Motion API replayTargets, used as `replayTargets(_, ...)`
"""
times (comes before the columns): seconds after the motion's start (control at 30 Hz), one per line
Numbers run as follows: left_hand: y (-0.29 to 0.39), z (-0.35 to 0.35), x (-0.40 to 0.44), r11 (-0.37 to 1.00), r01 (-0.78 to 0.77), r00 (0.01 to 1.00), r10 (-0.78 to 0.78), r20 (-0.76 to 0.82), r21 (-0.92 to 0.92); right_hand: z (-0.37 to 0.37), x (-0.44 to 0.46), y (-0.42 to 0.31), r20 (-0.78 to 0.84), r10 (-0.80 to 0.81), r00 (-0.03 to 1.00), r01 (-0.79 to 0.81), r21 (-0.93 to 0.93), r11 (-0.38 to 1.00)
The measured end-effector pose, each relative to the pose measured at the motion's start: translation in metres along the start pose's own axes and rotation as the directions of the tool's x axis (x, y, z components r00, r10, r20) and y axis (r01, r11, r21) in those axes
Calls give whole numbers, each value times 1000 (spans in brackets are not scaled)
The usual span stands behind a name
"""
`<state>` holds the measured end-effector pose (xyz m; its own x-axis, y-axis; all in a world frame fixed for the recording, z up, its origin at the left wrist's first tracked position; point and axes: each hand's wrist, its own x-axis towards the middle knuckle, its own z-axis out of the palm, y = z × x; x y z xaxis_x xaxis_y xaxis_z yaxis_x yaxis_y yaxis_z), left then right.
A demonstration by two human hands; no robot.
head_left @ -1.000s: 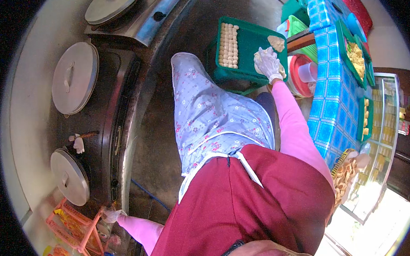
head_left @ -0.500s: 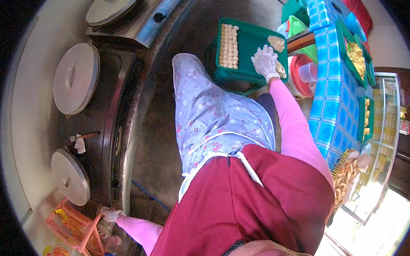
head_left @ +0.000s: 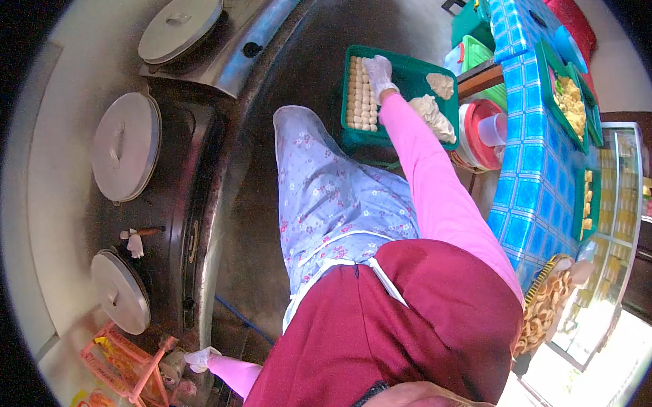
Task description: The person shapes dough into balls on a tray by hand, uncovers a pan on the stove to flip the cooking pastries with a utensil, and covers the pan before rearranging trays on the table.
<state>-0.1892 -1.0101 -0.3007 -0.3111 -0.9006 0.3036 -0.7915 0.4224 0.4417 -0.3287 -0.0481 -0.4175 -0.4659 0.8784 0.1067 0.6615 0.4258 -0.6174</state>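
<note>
My right hand [head_left: 380,75], in a clear glove, is over the upper part of the rows of small dough balls [head_left: 360,102] in the green tray [head_left: 400,66]. Its fingers are pressed together and point down at the balls; whatever they hold is hidden. Two larger pieces of dough lie at the tray's right side: a flat one [head_left: 440,85] above and a bigger lump [head_left: 434,119] below, beside my forearm. My left hand [head_left: 201,359], also gloved, is at the lower left, just right of the orange rack [head_left: 123,368]. Its fingers are too small and blurred to read.
Lidded round pans [head_left: 126,147] stand on the dark stove at the left. A red-lidded bucket [head_left: 474,137] is right of the tray. The blue checked table [head_left: 522,161] bears trays of food [head_left: 570,105]. A basket of brown pieces [head_left: 545,311] sits at lower right.
My right hand has moved left from the lower dough lump to the ball rows, uncovering the lump. My left hand has shifted right and down, away from the rack's corner. The view has shifted slightly.
</note>
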Motion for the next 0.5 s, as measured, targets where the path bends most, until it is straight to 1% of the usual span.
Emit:
replayTargets(0.03,-2,-4,-11,998,12,1000,-13,-11,-65,6,-3,-12,-1,-7,1000,6,-57,998)
replayTargets(0.07,-4,-7,-24,992,15,1000,-18,-22,-124,9,-7,-21,44,-57,997,63,-158,985)
replayTargets(0.13,-8,-10,-46,970,-4,999,-6,-37,-245,-10,-35,-47,144,-130,981,173,-349,921)
replayTargets(0.17,-9,-8,-58,951,-21,999,8,-40,-309,-8,-47,-38,138,-248,959,281,-352,893)
replayTargets(0.23,-11,-4,-81,897,-54,998,42,-38,-439,-19,-72,-24,34,-481,876,441,-460,770)
replayTargets(0.33,-2,4,-105,799,-66,997,81,-3,-598,-35,-85,-17,86,-538,839,525,-389,757)
replayTargets(0.37,2,8,-112,758,-60,996,91,14,-649,-37,-93,-14,103,-534,839,527,-396,752)
replayTargets(0.4,14,10,-125,711,-38,994,99,45,-702,-37,-98,-15,113,-531,840,527,-401,749)
replayTargets(0.43,45,-7,-151,646,15,993,79,87,-763,-38,-104,-15,120,-528,841,527,-408,746)
replayTargets(0.47,52,2,-153,606,61,989,72,131,-793,-40,-114,-13,181,-514,839,538,-427,727)
replayTargets(0.5,62,9,-155,563,108,981,71,178,-820,-48,-126,-14,243,-475,846,533,-378,757)
